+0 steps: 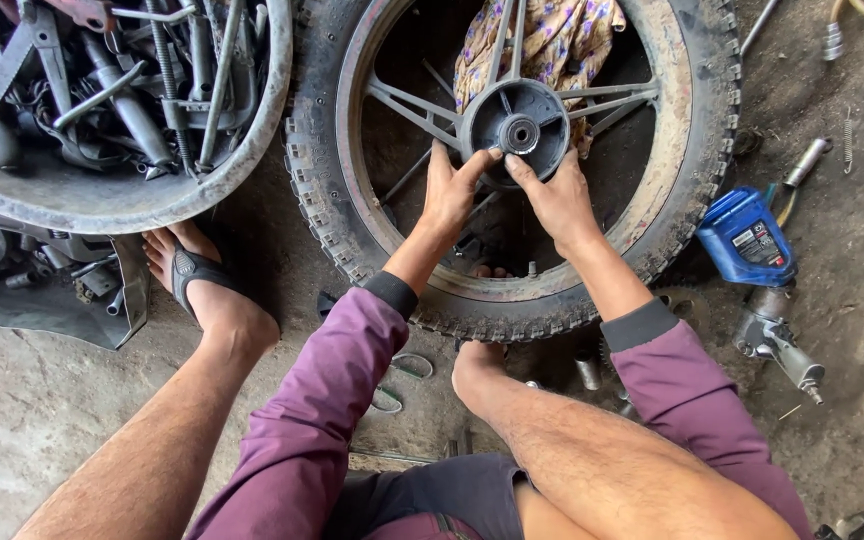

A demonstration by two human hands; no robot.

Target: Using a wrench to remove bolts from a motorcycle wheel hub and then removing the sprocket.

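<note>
Wheel hub (519,117), centre of spoked motorcycle wheel (512,160) lying on floor. Left hand (449,190) and right hand (555,197) part-open, fingertips pressing rim, apparently gripping nothing. Risk: fingers pinched between spokes on slipping.

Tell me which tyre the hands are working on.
The knobby tyre lying flat around the spoked wheel, whose hub both hands touch; the other, smooth tyre holds metal parts.

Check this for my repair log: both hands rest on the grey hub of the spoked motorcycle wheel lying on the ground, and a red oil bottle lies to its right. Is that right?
One detail is wrong: the oil bottle is blue, not red. The head view shows it lying right of the spoked motorcycle wheel, while the left hand and right hand do rest on the grey hub.
</note>
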